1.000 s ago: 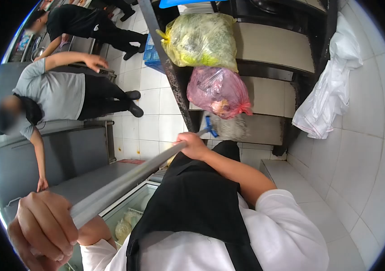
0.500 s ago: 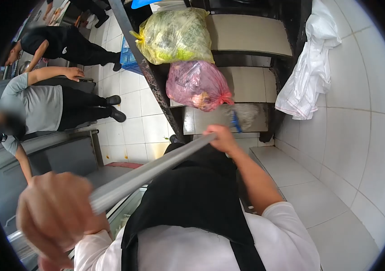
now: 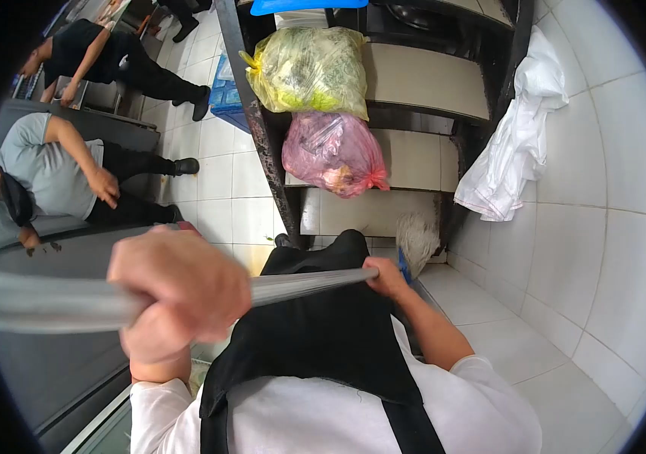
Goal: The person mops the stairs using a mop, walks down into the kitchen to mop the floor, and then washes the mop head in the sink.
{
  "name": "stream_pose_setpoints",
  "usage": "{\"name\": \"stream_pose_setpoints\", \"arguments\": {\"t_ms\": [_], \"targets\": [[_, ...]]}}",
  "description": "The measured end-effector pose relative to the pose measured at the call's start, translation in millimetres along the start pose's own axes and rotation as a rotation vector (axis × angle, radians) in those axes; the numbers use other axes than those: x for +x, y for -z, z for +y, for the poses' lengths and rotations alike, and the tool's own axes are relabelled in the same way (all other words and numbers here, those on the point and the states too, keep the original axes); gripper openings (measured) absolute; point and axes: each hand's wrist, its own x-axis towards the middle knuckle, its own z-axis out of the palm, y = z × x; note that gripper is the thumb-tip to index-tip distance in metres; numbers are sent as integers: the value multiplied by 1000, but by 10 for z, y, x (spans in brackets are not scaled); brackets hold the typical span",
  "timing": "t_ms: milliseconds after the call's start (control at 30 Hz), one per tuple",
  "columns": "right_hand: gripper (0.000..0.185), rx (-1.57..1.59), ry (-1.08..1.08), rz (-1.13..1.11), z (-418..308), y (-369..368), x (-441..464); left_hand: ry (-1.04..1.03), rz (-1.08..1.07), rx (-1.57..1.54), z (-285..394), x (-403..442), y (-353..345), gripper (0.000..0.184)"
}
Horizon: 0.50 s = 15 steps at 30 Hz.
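My left hand (image 3: pixel 179 291), blurred by motion, is closed round the upper part of a grey mop handle (image 3: pixel 308 286) at the left. Lower on the same handle, my right hand (image 3: pixel 389 278) is wrapped round it in front of my black apron. The handle runs almost level across my body. Beyond my right hand, the pale stringy mop head (image 3: pixel 417 240) with its blue clamp (image 3: pixel 404 265) hangs beside the lowest step (image 3: pixel 353 214). Above it, a pink bag (image 3: pixel 334 155) and a yellow bag (image 3: pixel 311 69) rest on the steps.
A dark metal frame (image 3: pixel 266 144) edges the tiled stairs. White sacking (image 3: pixel 512 136) hangs along the tiled wall (image 3: pixel 572 234) at the right. At the left, a co-worker in grey (image 3: pixel 46 163) and another in black (image 3: pixel 80 53) stand by counters. Blue crates (image 3: pixel 227 98) sit beside the stairs.
The mop head has swung right, away from the step's middle. My left hand has moved up and right, and the handle is more level. The co-worker in grey has bent an arm inward.
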Motion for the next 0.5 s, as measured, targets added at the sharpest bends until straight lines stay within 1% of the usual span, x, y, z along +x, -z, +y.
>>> {"name": "stream_pose_setpoints", "arguments": {"t_ms": [33,100,133,233,267,300,367,400,433,467,500], "targets": [[13,-5,0,2,0,-39,-82,-5,-1,-2,-27,-26,6,31],[14,53,-78,-38,-44,-32,-125,92,91,-34,-60,-34,16,31],[12,30,-105,-21,-74,-23,-107,96,92,-34,-37,-18,5,31],[9,28,-90,37,-346,214,-39,-23,-361,-127,237,226,-12,21],[6,74,-65,93,-478,326,-3,-22,-371,-111,388,305,29,21],[6,80,-48,104,-584,424,60,-11,-423,-79,571,371,100,17],[6,36,-67,76,-790,589,165,-1,-490,-25,732,387,81,15],[6,75,-78,13,-926,662,209,-146,-264,-63,787,336,35,17],[6,80,-41,31,-1012,671,253,-300,-42,-98,843,314,22,21],[8,47,2,25,-1090,657,296,-321,-64,-60,893,328,53,21],[11,8,49,19,-1185,666,373,-302,10,21,927,337,109,29]]}}
